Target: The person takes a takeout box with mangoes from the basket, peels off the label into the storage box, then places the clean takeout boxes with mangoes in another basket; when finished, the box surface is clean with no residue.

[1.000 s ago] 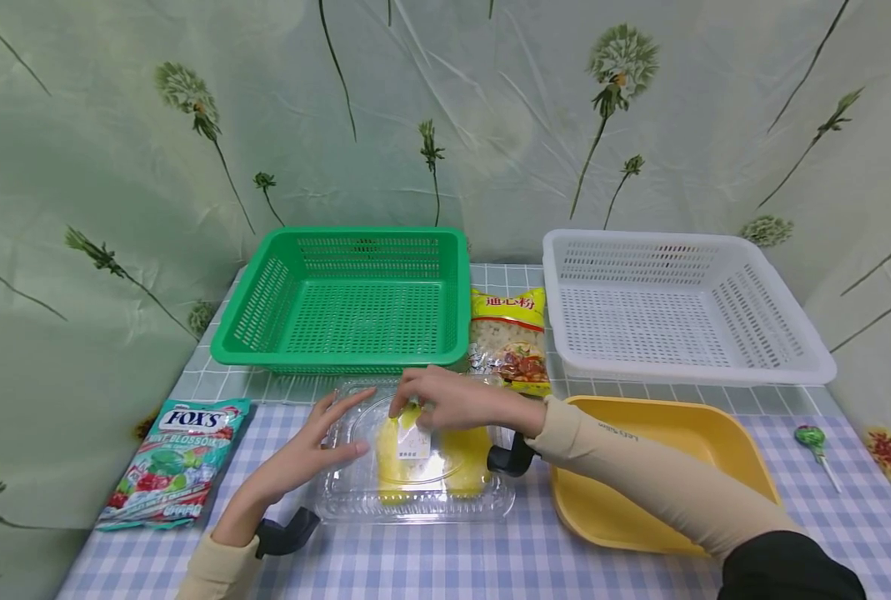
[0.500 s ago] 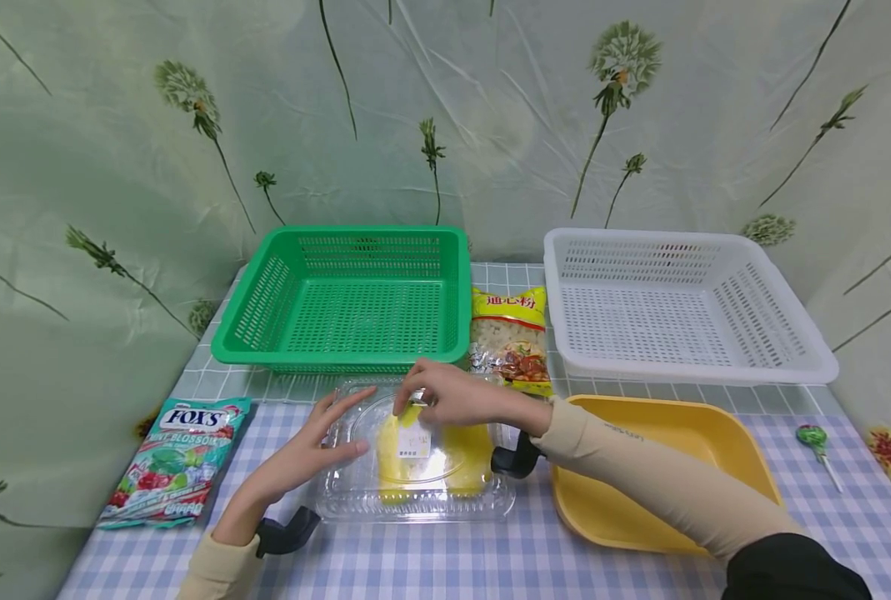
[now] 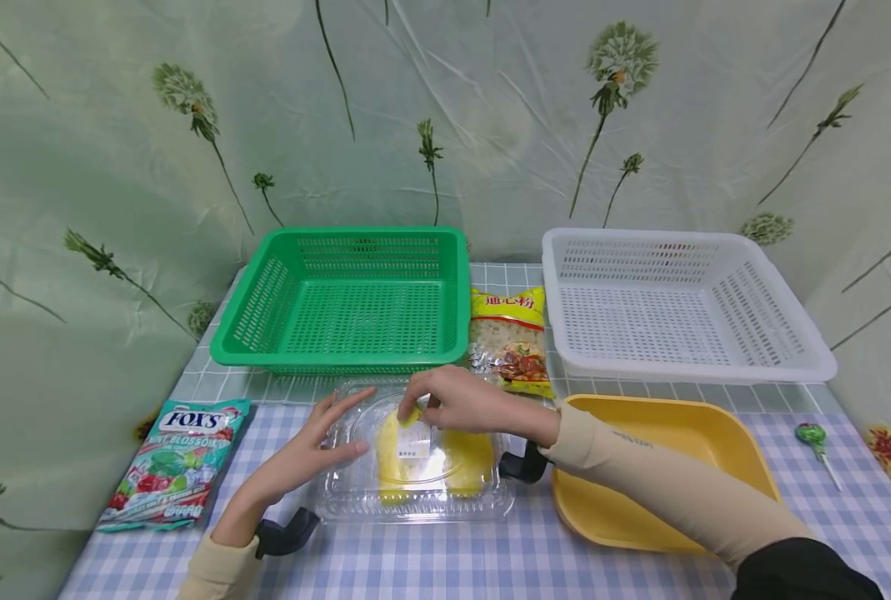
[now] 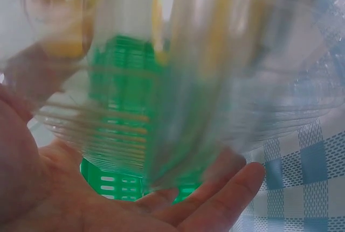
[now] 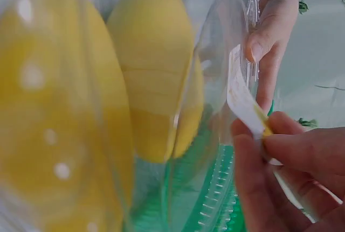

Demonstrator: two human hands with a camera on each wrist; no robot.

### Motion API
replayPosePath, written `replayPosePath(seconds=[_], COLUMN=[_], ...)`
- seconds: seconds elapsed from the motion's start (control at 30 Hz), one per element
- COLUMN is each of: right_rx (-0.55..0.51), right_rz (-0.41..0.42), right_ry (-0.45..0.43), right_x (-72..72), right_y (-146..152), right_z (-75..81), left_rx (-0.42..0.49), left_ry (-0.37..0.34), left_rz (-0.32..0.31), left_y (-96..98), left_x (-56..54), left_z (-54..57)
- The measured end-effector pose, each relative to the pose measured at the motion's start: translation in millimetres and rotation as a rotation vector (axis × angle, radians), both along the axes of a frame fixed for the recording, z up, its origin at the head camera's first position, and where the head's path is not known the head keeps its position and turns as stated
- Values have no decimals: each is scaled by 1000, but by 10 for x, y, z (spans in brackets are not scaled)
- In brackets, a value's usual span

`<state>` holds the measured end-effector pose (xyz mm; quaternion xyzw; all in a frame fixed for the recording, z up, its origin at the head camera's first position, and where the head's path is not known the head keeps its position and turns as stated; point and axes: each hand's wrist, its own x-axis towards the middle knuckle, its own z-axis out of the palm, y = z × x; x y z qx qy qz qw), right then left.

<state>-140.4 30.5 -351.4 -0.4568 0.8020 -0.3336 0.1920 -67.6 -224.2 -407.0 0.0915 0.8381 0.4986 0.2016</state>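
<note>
A clear plastic clamshell box [image 3: 351, 492] lies on the checked cloth, with yellow fruits [image 5: 153, 70] inside that look like mangoes. My right hand [image 3: 460, 402] is over the box lid, its thumb and fingers pinching the upper edge of a white and yellow label [image 3: 413, 446]. In the right wrist view, the label [image 5: 242, 100] curves up from the lid at the pinched end, while its other part lies against the plastic. My left hand [image 3: 310, 446] rests against the box's left side with fingers spread; the left wrist view shows its fingers along the clear wall.
A green basket [image 3: 340, 358] and a white basket [image 3: 685, 367] stand at the back, with a pasta bag [image 3: 508, 342] between them. At right are a yellow tray [image 3: 640, 508] under my right forearm and a lollipop [image 3: 813, 437]. A FOX'S candy bag [image 3: 175, 462] lies left.
My right hand has shifted slightly to the right while still pinching the label's edge. My left hand and the box have stayed in place.
</note>
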Motion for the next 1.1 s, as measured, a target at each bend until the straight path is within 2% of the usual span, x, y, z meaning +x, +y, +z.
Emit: replayPosePath(seconds=[0.13,0.23,0.5,0.7,0.87,1.1], right_rx=[-60,-105,-198,-265,-265,-193], right_rz=[13,16,-46,-70,-128,-292], right_ry=[20,-1,-129,-181,-212,-255], right_x=[28,43,53,51,55,74], right_y=[42,94,321,612,928,1451], right_z=[31,65,160,197,152,48], left_rx=[0,-1,5,11,16,12], left_ry=[1,6,12,23,25,28], left_rz=[-4,-4,-5,-6,-11,-20], left_y=[-4,-6,-4,-1,-1,-11], left_x=[0,0,6,12,12,6], left_z=[-1,-4,-3,0,-11,-15])
